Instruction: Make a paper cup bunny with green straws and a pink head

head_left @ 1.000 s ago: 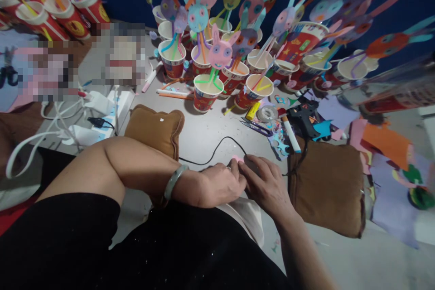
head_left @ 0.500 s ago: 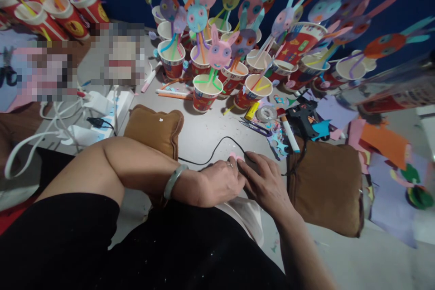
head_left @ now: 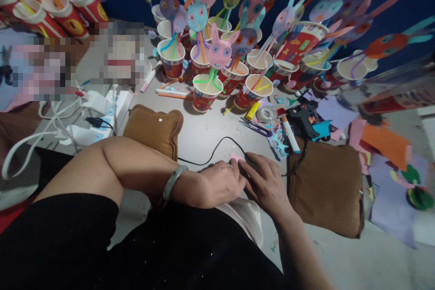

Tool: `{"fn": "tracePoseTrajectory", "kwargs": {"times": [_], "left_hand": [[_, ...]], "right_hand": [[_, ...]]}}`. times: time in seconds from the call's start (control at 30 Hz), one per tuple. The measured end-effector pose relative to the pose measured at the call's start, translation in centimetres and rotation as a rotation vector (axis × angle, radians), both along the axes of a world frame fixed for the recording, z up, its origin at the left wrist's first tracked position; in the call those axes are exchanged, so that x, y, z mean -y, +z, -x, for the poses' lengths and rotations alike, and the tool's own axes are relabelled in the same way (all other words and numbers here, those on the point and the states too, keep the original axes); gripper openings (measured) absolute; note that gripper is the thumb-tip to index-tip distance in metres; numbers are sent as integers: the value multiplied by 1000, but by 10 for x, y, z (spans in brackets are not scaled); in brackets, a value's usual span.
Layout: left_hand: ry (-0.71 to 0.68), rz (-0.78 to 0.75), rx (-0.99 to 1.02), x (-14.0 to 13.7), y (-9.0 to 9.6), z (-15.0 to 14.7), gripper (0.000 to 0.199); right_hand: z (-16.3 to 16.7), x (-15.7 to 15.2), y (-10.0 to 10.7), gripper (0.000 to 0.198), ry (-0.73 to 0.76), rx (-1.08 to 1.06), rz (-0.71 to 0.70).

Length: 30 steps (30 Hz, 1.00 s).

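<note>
A small pink piece of paper shows just past my fingertips, low on the grey table. My left hand, with a ring and a pale green bangle at the wrist, is closed with its fingers curled at the near side of the piece. Against it from the right, my right hand has its index finger and thumb bent together at the paper's edge. The fingers hide most of the piece. A thin black cable curves behind both hands and passes under the right fingers.
Red paper cups with rabbit-faced figures stand at the back. Brown cushions flank the hands. Scissors, a tape roll, a white marker and a black glue gun lie right. A power strip sits left.
Slightly more of the pink paper shows beyond my fingers, as the left fingertips have drawn back a little. Otherwise both hands stay nearly in place.
</note>
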<state>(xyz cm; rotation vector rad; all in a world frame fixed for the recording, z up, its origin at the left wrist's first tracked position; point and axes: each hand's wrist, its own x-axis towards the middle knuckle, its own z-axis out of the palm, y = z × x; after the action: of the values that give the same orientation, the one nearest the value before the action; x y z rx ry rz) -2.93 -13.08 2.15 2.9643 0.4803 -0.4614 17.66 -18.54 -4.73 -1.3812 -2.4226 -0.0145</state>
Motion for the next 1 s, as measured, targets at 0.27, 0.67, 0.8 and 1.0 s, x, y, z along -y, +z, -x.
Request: {"fn": "tracePoseTrajectory", "kwargs": {"times": [0.27,0.67,0.8,1.0], "left_hand": [[20,-8,24,2,-7,-2,42],[11,-181,183,6,-26,-3,37],[13,-197,190,8,-28,-3,39],[11,-192,193,9,-28,-2,39]], "right_hand": [[1,-1,2,41,-1,30,-14],[3,-1,3,41,6,38,-2],[3,-1,4,42,10,29,4],[2,0,2,41,4,18,-8]]}}
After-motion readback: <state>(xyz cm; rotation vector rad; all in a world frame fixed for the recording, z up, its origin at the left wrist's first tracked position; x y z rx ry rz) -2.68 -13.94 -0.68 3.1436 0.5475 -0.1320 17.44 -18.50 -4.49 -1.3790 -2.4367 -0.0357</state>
